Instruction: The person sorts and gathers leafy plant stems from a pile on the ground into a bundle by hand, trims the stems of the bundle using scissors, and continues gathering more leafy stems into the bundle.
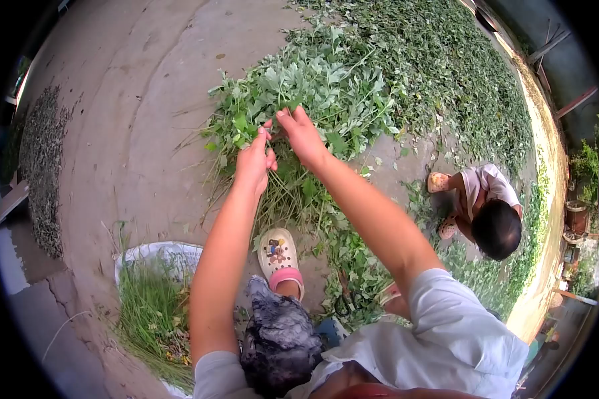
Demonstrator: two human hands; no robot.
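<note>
concrete ground (146, 100) under leafy stems (333, 80) — left hand (253, 163), right hand (303, 139) close together over pile, fingers curled; grip unclear — child-sized person (486, 206) nearby.

Outdoor yard, perhaps a home's | paved ground (113, 100) | spread leaves (459, 86) | sunlight

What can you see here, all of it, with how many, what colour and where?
Leafy stem heap: one, green, at the hands
Spread leaves: uncountable, dark green, upper right
Dried-looking strip: one, grey, far left
Sack: one, white, lower left
Grass bunch: one, green, on the sack
Ground: grey, underneath
Other person: one, pale top, right
Far-right clutter: too small to count
Person's clogs: two, cream and pink, below
Shirt: one, pale, bottom
Left hand, right hand: bare, over the heap
</note>
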